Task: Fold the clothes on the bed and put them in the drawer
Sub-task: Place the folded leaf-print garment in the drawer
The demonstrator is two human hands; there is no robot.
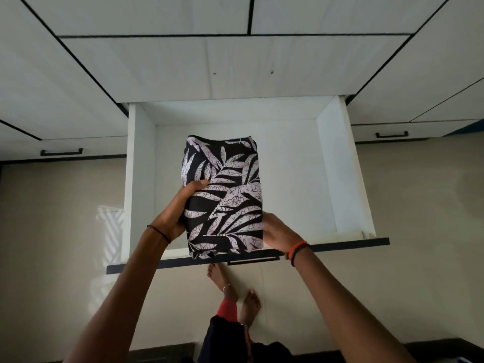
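A folded black garment with a pale leaf print (225, 195) is held over the open white drawer (337, 163), its near end above the drawer's dark front edge. My left hand (183, 205) grips its left side, thumb on top. My right hand (277, 234) holds its near right corner, fingers tucked under the cloth. Nothing else shows inside the drawer.
The drawer stands pulled out from a white wardrobe with closed panels (183, 64) above. Shut drawers with black handles (61, 152) flank it on both sides. My bare feet (235, 292) stand on the beige floor below the drawer front.
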